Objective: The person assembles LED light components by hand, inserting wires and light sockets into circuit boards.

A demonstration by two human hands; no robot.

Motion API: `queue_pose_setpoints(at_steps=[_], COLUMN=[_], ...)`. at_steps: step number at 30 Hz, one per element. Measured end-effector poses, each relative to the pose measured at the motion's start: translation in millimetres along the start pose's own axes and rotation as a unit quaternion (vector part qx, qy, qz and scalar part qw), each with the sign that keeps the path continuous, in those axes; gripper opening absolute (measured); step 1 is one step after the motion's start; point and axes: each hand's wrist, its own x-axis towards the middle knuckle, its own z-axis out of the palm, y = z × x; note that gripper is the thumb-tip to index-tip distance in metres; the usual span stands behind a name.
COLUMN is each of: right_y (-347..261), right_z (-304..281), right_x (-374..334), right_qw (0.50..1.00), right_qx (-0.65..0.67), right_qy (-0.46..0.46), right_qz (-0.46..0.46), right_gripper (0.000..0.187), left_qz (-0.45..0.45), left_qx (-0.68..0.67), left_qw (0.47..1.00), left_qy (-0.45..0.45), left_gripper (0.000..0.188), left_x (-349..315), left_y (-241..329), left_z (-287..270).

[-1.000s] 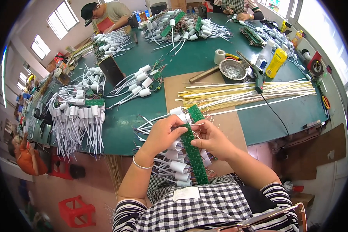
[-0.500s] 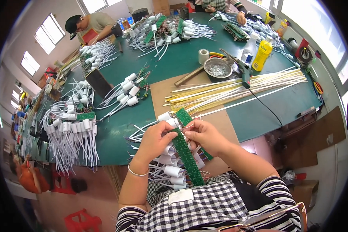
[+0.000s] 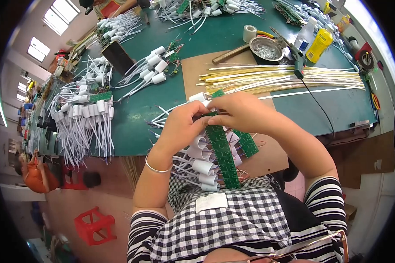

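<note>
The left hand (image 3: 184, 122) pinched the green strip (image 3: 224, 153) near its upper end, while the right hand (image 3: 239, 111) bent over the same spot, its thumb at the strip's edge; what its fingers gripped was hidden. The strip slanted down from the hands to the apron (image 3: 219, 219), above the cardboard (image 3: 267, 160). White tubes (image 3: 202, 166) with leads lined its left side, so the lower stretch looked fitted already; the work under the fingers seemed unfinished, though how much remained could not be told. A second strip (image 3: 248, 143) lay just to the right. Farther left on the table (image 3: 134, 138), a pile of similar tubes (image 3: 85, 111) sat, whether completed or waiting being unclear.
</note>
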Motion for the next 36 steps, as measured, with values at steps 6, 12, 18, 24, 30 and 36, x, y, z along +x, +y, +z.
queue_pose_setpoints(at_steps=[6, 12, 18, 24, 30, 36], right_y=[11.8, 51.2, 18.8, 3.1, 12.7, 3.0], right_z=[1.5, -51.0, 30.8, 22.7, 2.4, 19.8], right_x=[-18.3, -43.3, -49.2, -50.1, -52.1, -42.9], right_qw=[0.978, 0.906, 0.888, 0.889, 0.858, 0.923], right_qx=[0.158, 0.367, 0.416, 0.392, 0.468, 0.326], right_qy=[-0.049, 0.082, -0.055, -0.035, 0.065, -0.058], right_qz=[0.127, 0.194, 0.187, 0.234, 0.202, 0.195], right_gripper=[0.022, 0.023, 0.029, 0.015, 0.026, 0.030], left_qz=[-0.007, -0.044, 0.026, 0.006, 0.036, 0.048], left_qx=[0.022, -0.077, -0.062, -0.059, -0.066, -0.044], left_qw=[0.999, 0.996, 0.997, 0.998, 0.997, 0.998], left_qy=[-0.040, -0.010, -0.022, -0.009, -0.003, -0.021], left_gripper=[0.015, 0.016, 0.014, 0.016, 0.017, 0.016], left_x=[-6.4, -8.7, 0.0, -10.1, -11.7, -10.6], left_y=[-4.4, -17.4, -11.8, -13.1, -10.1, -2.7], left_z=[-4.5, -10.4, -1.2, -5.4, -1.9, -1.5])
